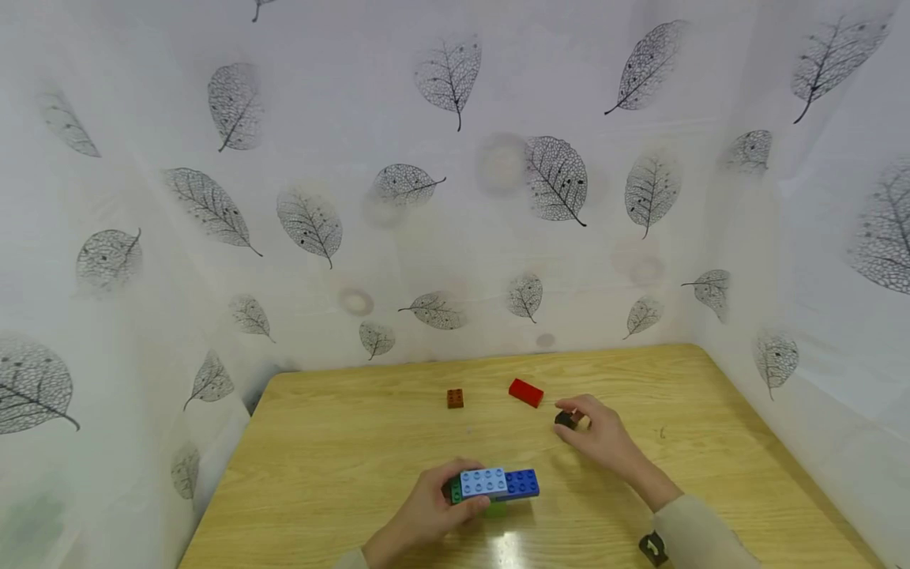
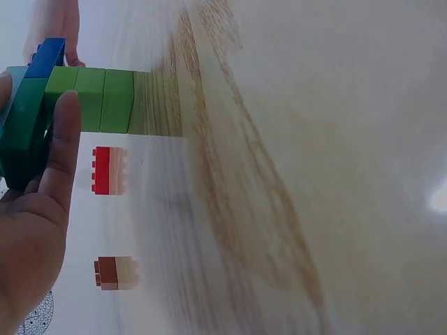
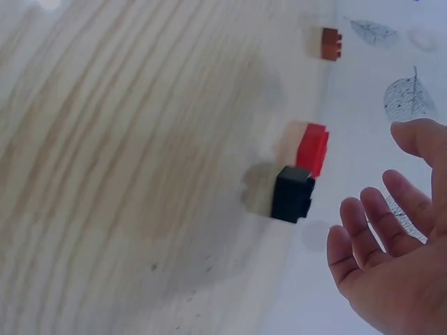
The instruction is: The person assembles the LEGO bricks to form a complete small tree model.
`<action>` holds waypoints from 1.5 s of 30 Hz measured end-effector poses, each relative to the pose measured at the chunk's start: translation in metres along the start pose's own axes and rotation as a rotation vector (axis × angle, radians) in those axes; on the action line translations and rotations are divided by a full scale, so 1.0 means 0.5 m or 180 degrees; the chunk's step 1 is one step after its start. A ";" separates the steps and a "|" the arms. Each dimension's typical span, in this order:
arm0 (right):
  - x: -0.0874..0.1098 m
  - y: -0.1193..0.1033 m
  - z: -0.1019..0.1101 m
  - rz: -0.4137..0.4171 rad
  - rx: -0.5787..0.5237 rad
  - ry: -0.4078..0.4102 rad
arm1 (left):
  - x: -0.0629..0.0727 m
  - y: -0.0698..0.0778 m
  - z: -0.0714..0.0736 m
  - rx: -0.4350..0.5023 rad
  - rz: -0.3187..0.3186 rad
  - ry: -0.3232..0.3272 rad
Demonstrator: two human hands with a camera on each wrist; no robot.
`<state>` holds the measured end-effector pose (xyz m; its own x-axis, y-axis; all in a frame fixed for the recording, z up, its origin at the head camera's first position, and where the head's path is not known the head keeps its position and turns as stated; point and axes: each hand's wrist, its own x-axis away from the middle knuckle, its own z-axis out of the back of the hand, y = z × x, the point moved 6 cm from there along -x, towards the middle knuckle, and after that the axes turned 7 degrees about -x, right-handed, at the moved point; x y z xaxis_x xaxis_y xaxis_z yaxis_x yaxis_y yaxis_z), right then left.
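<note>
My left hand (image 1: pixel 435 499) grips a structure of toy building bricks by its left end. On top is a light blue brick (image 1: pixel 483 480), beside a dark blue brick (image 1: pixel 522 484); a dark green brick (image 2: pixel 26 132) lies under the fingers. Light green bricks (image 2: pixel 105 101) form a stack beneath, close over the table. Over a small black brick (image 3: pixel 291 195) on the table hovers my right hand (image 1: pixel 600 433), thumb and fingers spread on either side. The right wrist view shows a gap between that hand (image 3: pixel 401 244) and the brick.
A red brick (image 1: pixel 526 393) lies just beyond the black one, toward the back of the wooden table (image 1: pixel 341 442). Farther left sits a small brown brick (image 1: pixel 455 398). A pale curtain (image 1: pixel 455 261) with leaf prints surrounds the back and sides.
</note>
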<state>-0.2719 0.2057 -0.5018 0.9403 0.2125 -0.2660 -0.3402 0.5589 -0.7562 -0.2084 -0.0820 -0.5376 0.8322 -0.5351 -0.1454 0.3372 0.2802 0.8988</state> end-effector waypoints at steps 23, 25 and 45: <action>-0.006 0.112 -0.012 -0.0693 0.0079 -0.0082 | -0.001 0.003 0.010 -0.0097 0.0245 0.0040; -0.008 0.115 -0.013 -0.0725 0.0100 -0.0098 | 0.001 0.005 0.011 -0.0122 0.0285 0.0038; -0.002 0.039 -0.009 -0.0506 -0.0108 -0.0196 | 0.003 0.005 0.011 -0.0092 0.0307 0.0053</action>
<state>-0.2794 0.2129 -0.5192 0.9793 0.1729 -0.1050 -0.1857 0.5622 -0.8059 -0.2088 -0.0866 -0.5335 0.8686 -0.4912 -0.0658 0.2674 0.3528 0.8967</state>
